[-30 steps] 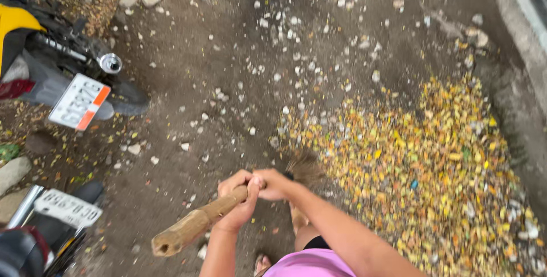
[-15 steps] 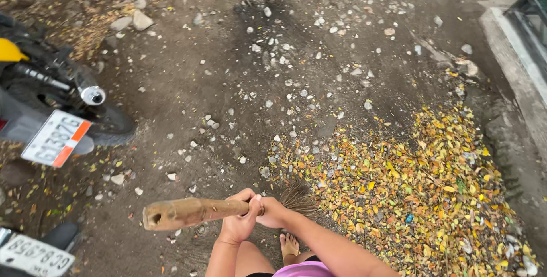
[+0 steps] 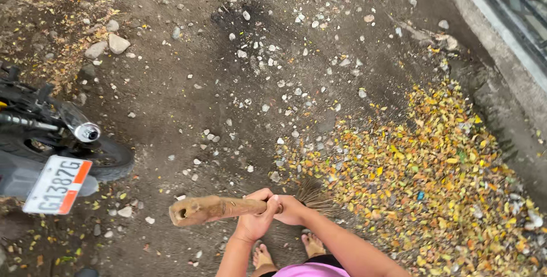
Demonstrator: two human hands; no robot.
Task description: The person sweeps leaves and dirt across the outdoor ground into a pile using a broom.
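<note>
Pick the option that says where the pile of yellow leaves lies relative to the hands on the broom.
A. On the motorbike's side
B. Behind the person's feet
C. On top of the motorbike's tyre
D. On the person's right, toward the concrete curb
D: the leaf pile spreads out to the right of both hands, left hand and right hand, reaching toward the curb, while the motorbike stands on the opposite side.

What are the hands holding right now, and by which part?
Both hands, left hand and right hand, grip a brown wooden-handled broom mid-handle, just behind its bristles.
</note>
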